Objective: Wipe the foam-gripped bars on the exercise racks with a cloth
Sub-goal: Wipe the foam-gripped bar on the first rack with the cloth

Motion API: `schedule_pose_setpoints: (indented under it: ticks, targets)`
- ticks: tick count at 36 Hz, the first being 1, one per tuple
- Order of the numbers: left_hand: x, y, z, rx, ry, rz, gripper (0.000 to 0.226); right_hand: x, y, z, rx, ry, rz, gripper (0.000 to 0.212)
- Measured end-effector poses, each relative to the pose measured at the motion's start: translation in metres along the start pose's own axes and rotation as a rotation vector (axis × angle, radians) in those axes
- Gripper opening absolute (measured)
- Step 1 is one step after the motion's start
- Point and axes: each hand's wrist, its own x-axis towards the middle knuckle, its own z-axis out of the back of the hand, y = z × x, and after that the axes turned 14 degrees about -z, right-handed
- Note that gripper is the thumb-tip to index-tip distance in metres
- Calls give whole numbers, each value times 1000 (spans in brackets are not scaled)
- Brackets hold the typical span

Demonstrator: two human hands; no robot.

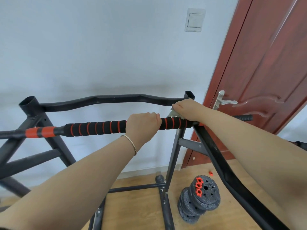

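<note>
A bar with black foam grip and red rings [99,128] lies across a black steel exercise rack [36,112]. My left hand [141,124] grips the foam bar near its right part, fingers curled over it. To the right of that, my right hand [184,108] holds a small grey cloth [172,113] against the bar's right end, where the bar meets the rack's right post. Most of the cloth is hidden under the hand. An orange sleeve [39,132] covers the bar's left part.
A bent black crossbar [108,99] spans the rack's far side, near the white wall. A red-brown door with a metal handle [224,101] stands at the right. A stack of black weight plates with orange nuts [199,201] lies on the wooden floor below.
</note>
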Motion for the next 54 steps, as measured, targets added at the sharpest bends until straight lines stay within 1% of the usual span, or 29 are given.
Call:
schedule_pose_setpoints:
  ticks: [1, 3, 5, 7, 8, 14, 16, 19, 21, 24, 26, 28, 30, 33, 34, 37, 40, 41, 43, 44, 45, 46, 47, 48, 49, 51, 52, 54]
  targets:
    - [-1, -1, -1, 4, -3, -1, 20, 3, -2, -2, 73, 9, -54, 36]
    - [-2, 1, 0, -1, -7, 3, 17, 3, -2, -1, 141, 12, -117, 44]
    - [-2, 4, 2, -18, 0, 24, 18, 3, 3, 0, 266, 8, -151, 44]
    - [-3, 7, 3, -28, 3, 42, 23, 1, 7, 2, 379, -15, -167, 43]
    - [-4, 9, 4, -26, 1, 42, 25, 0, 11, 5, 391, -16, -180, 42]
    - [-17, 29, 4, 16, 4, 68, 25, -5, 22, 21, 245, -85, -105, 40]
    - [-24, 36, 3, 24, 18, 69, 27, -6, 24, 26, 235, -99, -104, 37]
    - [-34, 47, 4, 21, 14, 70, 30, -11, 26, 33, 280, -134, -133, 36]
    - [-41, 53, 4, 25, 21, 68, 28, -14, 29, 35, 283, -160, -141, 36]
    - [-49, 62, -1, 13, 22, 77, 24, -19, 33, 35, 225, -190, -125, 31]
    - [-51, 67, -6, 11, 29, 69, 24, -23, 32, 28, 156, -155, -98, 28]
    - [-50, 68, -7, 3, 34, 39, 24, -28, 28, 16, 78, -73, -78, 28]
    - [-43, 67, -5, -12, 33, -4, 27, -38, 23, 3, 61, -54, -65, 27]
    - [-27, 57, 1, -63, 25, -47, 28, -50, 21, -6, 136, -124, -61, 19]
    - [-22, 54, 2, -82, 37, -50, 29, -51, 22, -7, 127, -156, -42, 20]
    - [-12, 48, 2, -151, 119, -59, 30, -49, 26, -13, 33, -253, 61, 38]
    - [-9, 45, -3, -182, 145, -60, 25, -42, 26, -24, -33, -370, 168, 44]
    - [-9, 44, -5, -171, 134, -59, 22, -39, 26, -27, -52, -393, 183, 40]
    - [-11, 41, -7, -136, 111, -54, 19, -34, 28, -28, -111, -422, 219, 24]
    - [-12, 40, -8, -118, 104, -51, 18, -32, 30, -24, -131, -388, 236, 19]
    - [-13, 39, -8, -102, 99, -48, 19, -28, 32, -18, -144, -320, 234, 20]
    - [-14, 38, -9, -86, 93, -46, 19, -24, 35, -12, -162, -234, 219, 26]
    - [-14, 37, -9, -73, 86, -48, 20, -18, 38, -8, -195, -186, 204, 31]
    - [-15, 36, -9, -64, 78, -52, 20, -9, 39, -5, -200, -101, 144, 35]
    - [-16, 34, -9, -59, 76, -51, 22, -2, 40, -1, -169, -18, 66, 36]
    - [-17, 32, -10, -44, 70, -48, 24, 8, 37, 4, 6, 137, -77, 38]
    - [-18, 32, -10, -36, 68, -50, 24, 11, 38, 7, 83, 162, -113, 39]
    - [-19, 33, -12, -15, 63, -53, 24, 20, 38, 9, 209, 154, -176, 43]
